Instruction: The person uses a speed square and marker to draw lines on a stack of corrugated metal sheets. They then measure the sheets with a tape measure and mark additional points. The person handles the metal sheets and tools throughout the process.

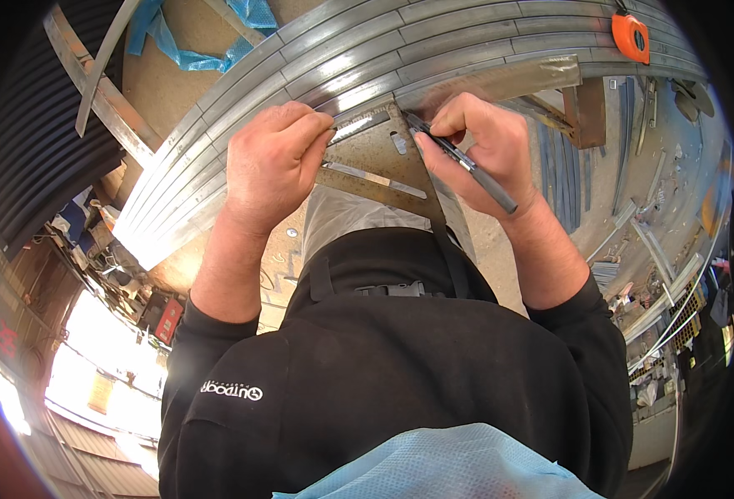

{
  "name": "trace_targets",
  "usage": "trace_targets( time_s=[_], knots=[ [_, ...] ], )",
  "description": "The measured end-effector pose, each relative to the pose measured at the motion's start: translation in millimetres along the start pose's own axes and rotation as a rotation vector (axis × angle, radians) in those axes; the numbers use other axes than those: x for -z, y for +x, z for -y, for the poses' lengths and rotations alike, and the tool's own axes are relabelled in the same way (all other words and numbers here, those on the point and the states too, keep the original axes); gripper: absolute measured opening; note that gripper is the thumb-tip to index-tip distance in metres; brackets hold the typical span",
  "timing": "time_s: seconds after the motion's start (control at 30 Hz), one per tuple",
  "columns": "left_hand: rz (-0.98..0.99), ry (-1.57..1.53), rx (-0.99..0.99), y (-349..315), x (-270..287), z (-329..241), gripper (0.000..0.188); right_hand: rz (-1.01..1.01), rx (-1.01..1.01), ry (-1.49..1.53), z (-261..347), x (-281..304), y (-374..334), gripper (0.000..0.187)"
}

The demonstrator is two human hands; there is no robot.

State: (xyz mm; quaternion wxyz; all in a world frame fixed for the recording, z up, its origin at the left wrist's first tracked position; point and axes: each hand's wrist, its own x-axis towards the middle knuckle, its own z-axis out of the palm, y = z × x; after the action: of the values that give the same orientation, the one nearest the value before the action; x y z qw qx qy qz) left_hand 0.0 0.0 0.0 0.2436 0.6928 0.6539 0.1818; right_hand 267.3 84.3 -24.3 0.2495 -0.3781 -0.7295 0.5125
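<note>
White lettering (232,389) on blk top (433,358), L side — also red marks (5,339) on wall (19,298) (illeg.)

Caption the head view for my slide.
Right hand holding a marker near metal bars; left hand at a slotted metal plate.

A tan floor (163,104) spreads across the workshop, with a dark ribbed panel (30,116) at the far left. Below it, white light fills a wide opening (92,345) near a ribbed wall (96,476). A red box (168,320) sits among clutter (117,264); long grey strips (562,183) lie on the right.
</note>
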Motion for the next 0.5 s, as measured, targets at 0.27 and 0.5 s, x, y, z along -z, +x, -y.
trace_targets(
  time_s=[0.27, 0.5],
  knots=[
    [-0.013, -0.022, 0.002, -0.4, -2.0, -0.4, 0.005, -0.045, 0.021, 0.05, -0.1, -0.9, 3.6, 0.025],
    [-0.008, -0.021, 0.0, -0.4, -1.1, 0.5, 0.005, 0.038, -0.017, 0.01, 3.6, 5.7, 4.4, 0.023]
  ],
)
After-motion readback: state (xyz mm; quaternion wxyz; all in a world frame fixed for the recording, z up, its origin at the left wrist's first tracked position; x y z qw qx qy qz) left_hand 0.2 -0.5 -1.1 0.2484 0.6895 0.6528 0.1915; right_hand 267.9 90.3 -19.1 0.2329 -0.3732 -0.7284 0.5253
